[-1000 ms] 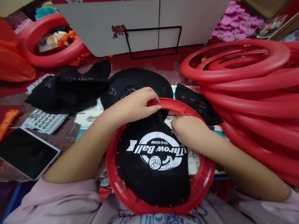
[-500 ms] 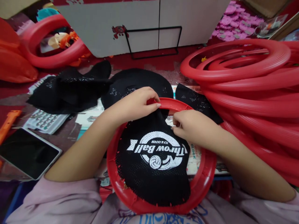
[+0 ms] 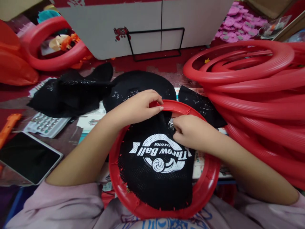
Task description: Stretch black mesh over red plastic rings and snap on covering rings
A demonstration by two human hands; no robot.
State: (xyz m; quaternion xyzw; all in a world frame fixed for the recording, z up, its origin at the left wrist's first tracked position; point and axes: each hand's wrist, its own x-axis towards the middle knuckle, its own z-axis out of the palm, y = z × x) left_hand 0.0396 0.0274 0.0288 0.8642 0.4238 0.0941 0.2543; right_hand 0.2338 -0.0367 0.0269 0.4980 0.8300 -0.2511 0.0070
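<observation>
A red plastic ring point(image 3: 209, 178) lies in front of me, against my lap. A black mesh net point(image 3: 154, 178) with a white "Throw Ball" print is stretched partly across it. My left hand point(image 3: 138, 106) is closed, pinching the net's far edge against the ring's top rim. My right hand point(image 3: 190, 132) is closed on the net's right edge, just inside the ring. The net's right side hangs loose from the rim.
A tall stack of red rings point(image 3: 257, 82) fills the right side. Loose black nets point(image 3: 71, 90) lie at the left and behind the ring. A tablet point(image 3: 26, 157), a calculator point(image 3: 44, 124) and an orange tool point(image 3: 8, 125) lie at the left. A white cabinet point(image 3: 143, 22) stands behind.
My right hand has shifted slightly left and down along the net's edge, bunching it. My left hand has held still on the top rim.
</observation>
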